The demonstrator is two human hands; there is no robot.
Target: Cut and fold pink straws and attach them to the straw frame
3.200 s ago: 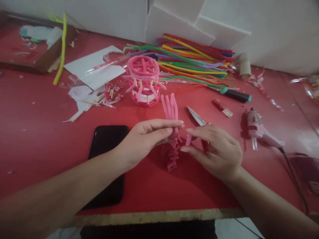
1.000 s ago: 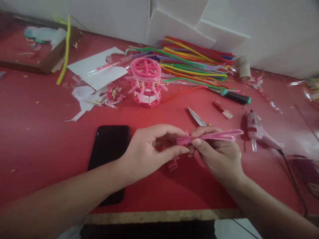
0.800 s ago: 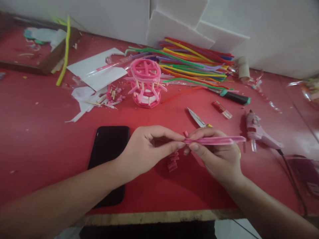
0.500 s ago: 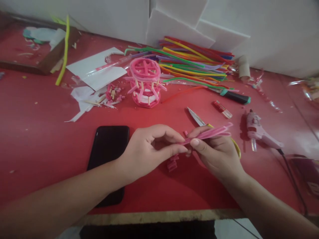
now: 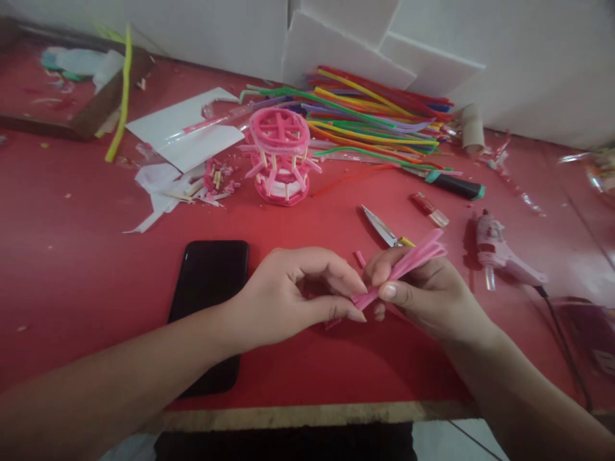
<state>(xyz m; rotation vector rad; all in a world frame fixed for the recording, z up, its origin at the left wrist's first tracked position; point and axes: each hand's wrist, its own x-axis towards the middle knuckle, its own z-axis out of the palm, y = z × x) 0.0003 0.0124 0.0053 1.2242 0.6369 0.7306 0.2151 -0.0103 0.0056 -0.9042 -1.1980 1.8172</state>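
Observation:
A small bundle of pink pipe cleaners [image 5: 416, 255] is held above the red table between both hands. My right hand [image 5: 427, 291] pinches the bundle near its middle, the upper ends pointing up and to the right. At its lower end, my left hand [image 5: 298, 291] closes thumb and fingertips on the same bundle. Cut pink pieces [image 5: 332, 324] lie on the table, partly hidden beneath my left hand. Scissors [image 5: 382, 227] lie behind my right hand, which covers most of their yellow handle. Farther back stands a pink pipe-cleaner and stick structure [image 5: 280, 157].
A black phone [image 5: 209, 275] lies under my left forearm. On the right are a glue gun [image 5: 494, 250] with its cord, a red lighter [image 5: 429, 209] and a black-handled cutter [image 5: 454, 184]. Coloured pipe cleaners [image 5: 375, 121], white paper [image 5: 187, 131] and scraps [image 5: 218, 179] lie at the back.
The pink bundle has tilted more steeply, its upper ends rising. My left fingertips have shifted slightly right and down along with its lower end, and more of the scissors shows.

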